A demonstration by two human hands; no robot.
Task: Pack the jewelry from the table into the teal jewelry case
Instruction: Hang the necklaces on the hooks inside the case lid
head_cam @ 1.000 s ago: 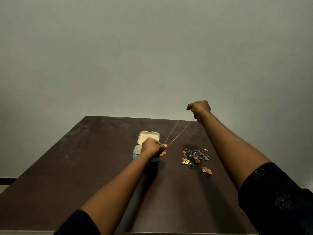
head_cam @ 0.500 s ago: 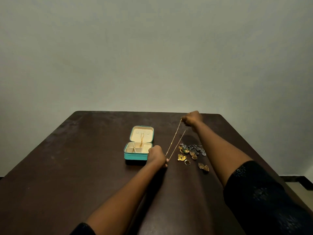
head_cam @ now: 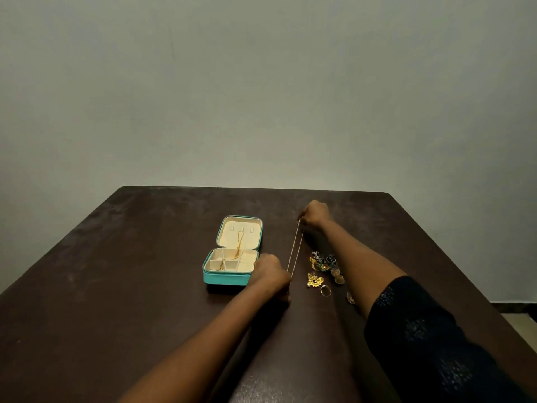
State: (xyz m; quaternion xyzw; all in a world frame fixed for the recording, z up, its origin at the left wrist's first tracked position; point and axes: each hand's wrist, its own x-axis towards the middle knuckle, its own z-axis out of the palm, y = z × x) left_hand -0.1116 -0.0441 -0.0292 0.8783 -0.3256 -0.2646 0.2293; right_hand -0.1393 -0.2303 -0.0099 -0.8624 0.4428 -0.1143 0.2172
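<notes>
— While the chain point(head_cam: 295, 248) is stretched out like that, how would you say it handles?

— Light as thread and quite limp, I'd judge. It runs doubled, two fine gold strands side by side, between the left hand point(head_cam: 271, 273) and the right hand point(head_cam: 315, 215), just right of the case point(head_cam: 226, 279).

— Both hands have it?

— Yes. The left hand's fingers are curled and pinch the near end by the case's near right corner. The right hand pinches the far end, closer to the worktop's point(head_cam: 116, 286) far edge. Whether the strands touch the worktop or hang just over it, I can't tell.

— Where would you take hold?

— At the ends, as now. Held mid-length it would likely sag and knot. Links that thin may snap under a hard tug, and they look slippery, so pinch firmly but pull gently.

— And the case?

— It sits open near the middle of the worktop, with the lid laid back toward the far edge. One gold chain already trails from the lid into the tray, so a free compartment seems safer against tangling.

— The rest?

— A pile point(head_cam: 324, 264) sits just right of the chain, toward the right edge, with a ring point(head_cam: 326, 291) on its near side. They look like small, hard pieces that could snag the chain if it drags across them.
</notes>
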